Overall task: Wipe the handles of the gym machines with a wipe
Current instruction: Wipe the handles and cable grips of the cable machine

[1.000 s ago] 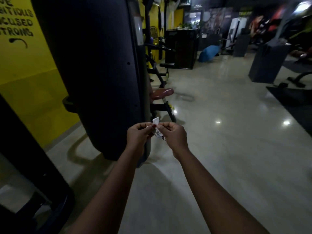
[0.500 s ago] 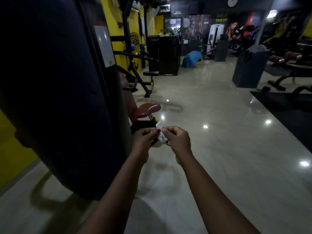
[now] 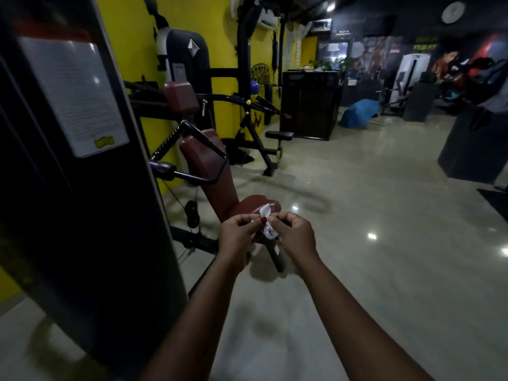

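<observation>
Left hand (image 3: 235,239) and right hand (image 3: 296,235) pinch a possibly wrapped wipe (image 3: 267,226) before the seat (image 3: 248,205).

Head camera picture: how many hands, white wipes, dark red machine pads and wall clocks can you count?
Hands: 2, the left hand and the right hand, both pinching the wipe
White wipe: 1
Dark red pads: 3, the seat pad, back pad and top pad
Wall clock: 1
Total: 7
</observation>
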{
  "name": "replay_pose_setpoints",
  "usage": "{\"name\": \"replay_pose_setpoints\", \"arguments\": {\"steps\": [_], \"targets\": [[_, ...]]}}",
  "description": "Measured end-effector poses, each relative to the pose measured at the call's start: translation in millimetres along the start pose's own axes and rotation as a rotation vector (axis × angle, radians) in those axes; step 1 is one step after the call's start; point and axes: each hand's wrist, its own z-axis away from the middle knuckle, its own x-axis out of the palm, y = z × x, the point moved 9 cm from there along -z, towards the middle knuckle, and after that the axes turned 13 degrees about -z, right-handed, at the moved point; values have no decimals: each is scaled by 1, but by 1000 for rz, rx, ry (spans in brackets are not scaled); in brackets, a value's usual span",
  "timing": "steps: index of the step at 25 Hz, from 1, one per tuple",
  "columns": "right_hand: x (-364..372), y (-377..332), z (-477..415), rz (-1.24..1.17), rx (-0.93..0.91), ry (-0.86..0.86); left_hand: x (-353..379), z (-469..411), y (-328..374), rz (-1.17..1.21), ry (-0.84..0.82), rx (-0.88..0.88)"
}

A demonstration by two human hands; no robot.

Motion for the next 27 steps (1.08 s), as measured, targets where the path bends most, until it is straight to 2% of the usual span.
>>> {"name": "replay_pose_setpoints", "arguments": {"steps": [3,7,14,23,27], "targets": [[21,2,-66,-12,12,-94,0,-52,13,14,107,9],[83,22,-132,-159,112,-267,-27,-105,31,36,235,40],[214,42,-228,-220,140,-530,-109,-208,52,9,485,81],[305,57,-286,-229,200,-750,-170,-270,57,-32,707,49],[333,63,-282,-175,167,-1034,-183,-268,49,-12,842,26]]}}
